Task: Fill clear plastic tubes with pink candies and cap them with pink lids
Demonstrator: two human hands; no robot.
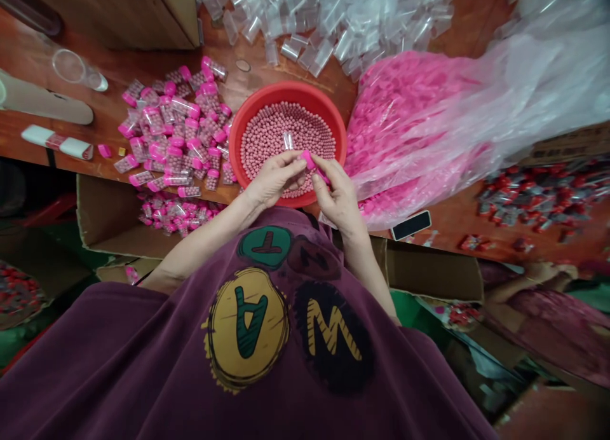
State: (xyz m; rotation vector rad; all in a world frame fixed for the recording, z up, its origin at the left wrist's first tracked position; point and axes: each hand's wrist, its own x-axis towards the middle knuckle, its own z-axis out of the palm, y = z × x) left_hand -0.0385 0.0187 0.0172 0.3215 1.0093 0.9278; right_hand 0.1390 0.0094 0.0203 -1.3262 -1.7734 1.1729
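A: What's lying far L?
B: Sm. clear jars (178, 135) w/ bright pink lids, beads showing thru, piling up on the table (112, 65).
A: L hand (280, 178)?
B: Pinching a cap (307, 160), hot pink, smooth, rounded, over the red bowl (288, 89) w/ dusty-pink beads (267, 125).
A: R hand (337, 193)?
B: Meeting it, fingers closing narrow on a pink bit (323, 175); can't tell if it's a separate pc.
A: Far R?
B: Clear bag (538, 87), bulging w/ pink.
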